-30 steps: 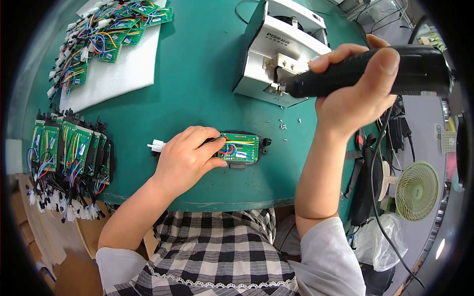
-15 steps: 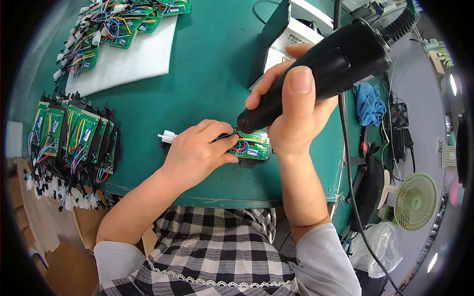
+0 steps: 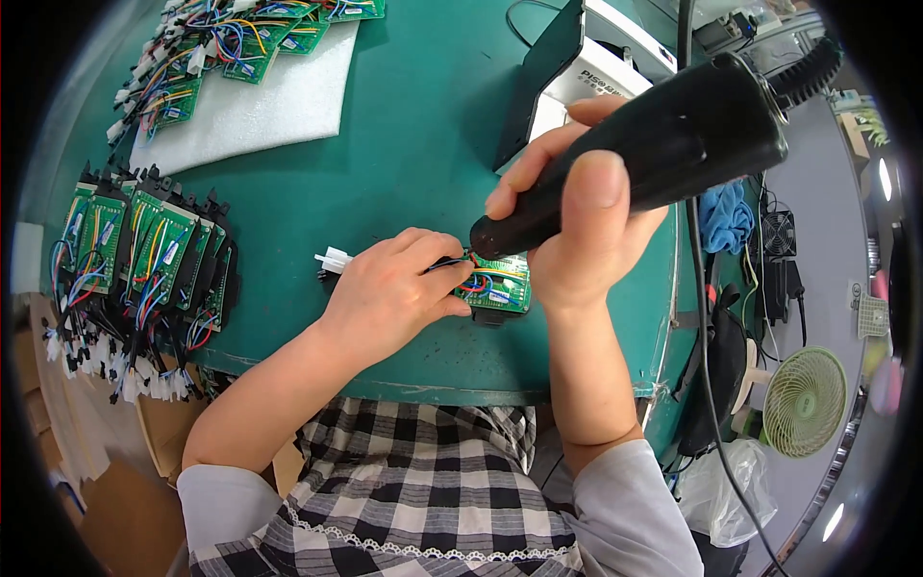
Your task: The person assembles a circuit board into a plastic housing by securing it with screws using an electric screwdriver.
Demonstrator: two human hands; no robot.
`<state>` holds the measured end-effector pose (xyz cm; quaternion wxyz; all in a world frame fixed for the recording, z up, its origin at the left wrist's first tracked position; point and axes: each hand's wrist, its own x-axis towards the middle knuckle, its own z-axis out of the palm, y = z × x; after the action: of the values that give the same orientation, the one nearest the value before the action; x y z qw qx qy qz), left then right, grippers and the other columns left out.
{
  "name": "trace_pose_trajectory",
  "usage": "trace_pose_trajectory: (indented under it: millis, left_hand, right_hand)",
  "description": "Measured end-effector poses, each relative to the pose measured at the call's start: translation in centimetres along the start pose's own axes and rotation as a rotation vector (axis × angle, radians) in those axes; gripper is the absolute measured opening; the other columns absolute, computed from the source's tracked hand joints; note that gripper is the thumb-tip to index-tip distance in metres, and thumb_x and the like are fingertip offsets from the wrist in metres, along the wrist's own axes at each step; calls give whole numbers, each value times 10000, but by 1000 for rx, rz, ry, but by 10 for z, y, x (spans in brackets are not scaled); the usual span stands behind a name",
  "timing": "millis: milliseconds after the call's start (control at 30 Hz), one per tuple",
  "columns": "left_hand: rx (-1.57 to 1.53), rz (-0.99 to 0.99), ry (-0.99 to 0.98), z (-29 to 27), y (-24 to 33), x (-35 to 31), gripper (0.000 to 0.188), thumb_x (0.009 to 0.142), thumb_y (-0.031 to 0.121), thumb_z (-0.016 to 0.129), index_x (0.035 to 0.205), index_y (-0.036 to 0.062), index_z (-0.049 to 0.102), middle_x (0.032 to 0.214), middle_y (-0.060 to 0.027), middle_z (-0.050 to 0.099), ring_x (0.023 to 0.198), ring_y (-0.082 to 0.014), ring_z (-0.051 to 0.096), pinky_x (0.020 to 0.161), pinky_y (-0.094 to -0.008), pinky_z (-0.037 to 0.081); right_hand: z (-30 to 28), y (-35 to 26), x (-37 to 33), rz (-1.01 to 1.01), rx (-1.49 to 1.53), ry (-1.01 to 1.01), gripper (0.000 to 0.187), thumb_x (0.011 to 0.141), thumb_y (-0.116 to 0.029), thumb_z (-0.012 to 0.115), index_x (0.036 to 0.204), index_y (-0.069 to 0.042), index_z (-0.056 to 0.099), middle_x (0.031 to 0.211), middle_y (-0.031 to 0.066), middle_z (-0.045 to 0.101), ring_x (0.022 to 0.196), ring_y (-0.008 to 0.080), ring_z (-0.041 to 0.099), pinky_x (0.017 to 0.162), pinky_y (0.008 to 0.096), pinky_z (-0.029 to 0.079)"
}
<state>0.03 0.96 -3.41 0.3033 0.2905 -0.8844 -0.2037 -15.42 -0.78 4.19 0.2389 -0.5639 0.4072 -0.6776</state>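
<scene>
My right hand [image 3: 591, 231] is wrapped around a thick black electric screwdriver [image 3: 687, 135], tilted with its narrow end down over a small green circuit board [image 3: 510, 291]. The driver's tip is hidden behind my left fingers and the wires. My left hand [image 3: 389, 293] is closed at the board's left end, pinching its dark wires and steadying it on the table. The board sits in a black plastic holder [image 3: 490, 317] and carries red, blue and yellow wires. A white connector [image 3: 333, 260] sticks out to the left of my left hand.
Wired boards in black holders [image 3: 159, 245] stand in a row at the left. More boards [image 3: 260, 43] lie on white foam [image 3: 288, 120] at the far left. A white and black box-like device [image 3: 553, 82] stands behind my right hand. A black cable [image 3: 707, 356] hangs down the right side.
The whole view has shifted slightly, with the table things moving a little in the picture. Both hands keep their grips, and the screwdriver stays over the board.
</scene>
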Motion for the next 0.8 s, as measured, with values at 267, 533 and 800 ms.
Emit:
trace_pose_trajectory:
  millis: [267, 533, 800]
  left_hand:
    - [12, -1, -4, 0, 0, -1, 365, 638, 211, 778, 963, 66, 694, 1002, -25, 601, 938, -195, 600, 741, -327, 516]
    - [-14, 37, 45, 2, -1, 2, 408, 578, 220, 803, 927, 43, 690, 965, -36, 594, 855, -227, 605, 704, -338, 516]
    - [-7, 28, 36, 2, -1, 1, 406, 584, 223, 799, 933, 48, 689, 971, -35, 591, 854, -224, 603, 712, -335, 515]
  right_hand:
    - [-5, 6, -1, -14, -2, -84, 668, 843, -536, 605, 1048, 73, 422, 608, 115, 555, 416, 182, 536, 394, 273, 436]
    - [-19, 4, 3, 98, 56, -17, 650, 893, -563, 513, 1130, 31, 397, 642, 115, 537, 461, 218, 554, 443, 333, 489]
    - [-18, 0, 4, 75, 42, -31, 676, 890, -595, 504, 1154, 18, 396, 648, 116, 542, 477, 226, 565, 461, 343, 500]
